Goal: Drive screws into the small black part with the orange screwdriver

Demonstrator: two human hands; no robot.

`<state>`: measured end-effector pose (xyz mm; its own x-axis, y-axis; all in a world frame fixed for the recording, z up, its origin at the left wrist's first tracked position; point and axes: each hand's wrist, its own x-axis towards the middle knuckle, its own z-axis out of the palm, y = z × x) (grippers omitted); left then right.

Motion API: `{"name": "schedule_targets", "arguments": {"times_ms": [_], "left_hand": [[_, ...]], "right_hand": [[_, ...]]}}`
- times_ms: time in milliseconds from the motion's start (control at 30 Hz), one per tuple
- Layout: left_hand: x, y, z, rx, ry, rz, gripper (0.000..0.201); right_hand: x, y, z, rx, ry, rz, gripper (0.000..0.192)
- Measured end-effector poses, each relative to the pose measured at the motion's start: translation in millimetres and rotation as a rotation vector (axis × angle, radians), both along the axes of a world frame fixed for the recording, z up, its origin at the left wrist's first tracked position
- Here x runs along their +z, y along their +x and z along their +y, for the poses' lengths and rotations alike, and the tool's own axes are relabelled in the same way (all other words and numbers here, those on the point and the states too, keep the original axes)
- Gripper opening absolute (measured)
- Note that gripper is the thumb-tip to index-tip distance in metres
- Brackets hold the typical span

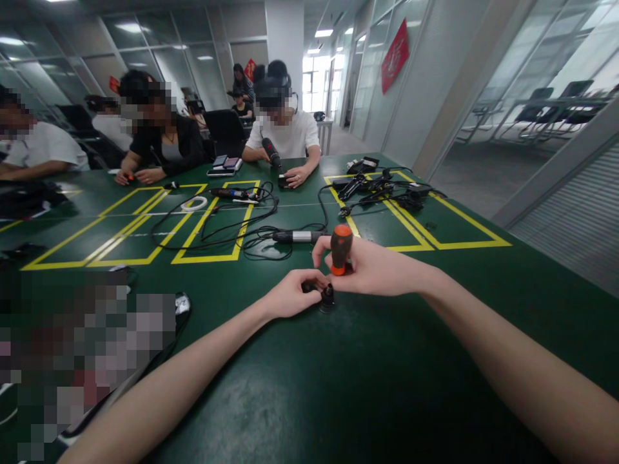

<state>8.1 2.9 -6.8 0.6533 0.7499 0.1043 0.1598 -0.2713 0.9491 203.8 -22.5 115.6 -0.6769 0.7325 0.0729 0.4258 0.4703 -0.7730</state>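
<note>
Left hand (293,294) partly hides a black part (327,298).

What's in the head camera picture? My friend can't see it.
The wearer's right hand grips an orange-and-black handle, and the left hand holds a small dark part at a green table. Opposite, a person in white holds a dark tool.

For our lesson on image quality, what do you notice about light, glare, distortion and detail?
In the head view: the far window nearly washes out; sheen shows on the green table; the pale post slants, probably from lens distortion; mosaic blocks cover the lower left; the dark part at the left hand shows little detail.
</note>
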Motion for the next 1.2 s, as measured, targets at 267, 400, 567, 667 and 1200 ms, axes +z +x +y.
{"name": "schedule_targets", "arguments": {"times_ms": [267,400,567,667,1200], "left_hand": [[1.0,0.0,3.1,0.045,-0.027,-0.006,0.025],[2.1,-3.0,6.0,0.018,-0.052,-0.008,0.033],[10.6,-9.9,6.3,-0.055,-0.065,0.037,0.032],[12.7,-10.5,5.5,-0.064,-0.069,0.055,0.035],[12.9,-9.4,2.1,-0.008,-0.010,0.124,0.037]], "right_hand": [[0.2,0.3,-0.9,0.020,-0.086,0.010,0.025],[1.0,0.0,-1.0,0.030,-0.063,0.011,0.022],[0.8,0.6,-0.6,0.013,-0.042,0.007,0.015],[0.9,1.5,0.1,0.011,-0.034,0.012,0.020],[3.3,2.7,0.3,0.018,-0.086,0.029,0.020]]}}
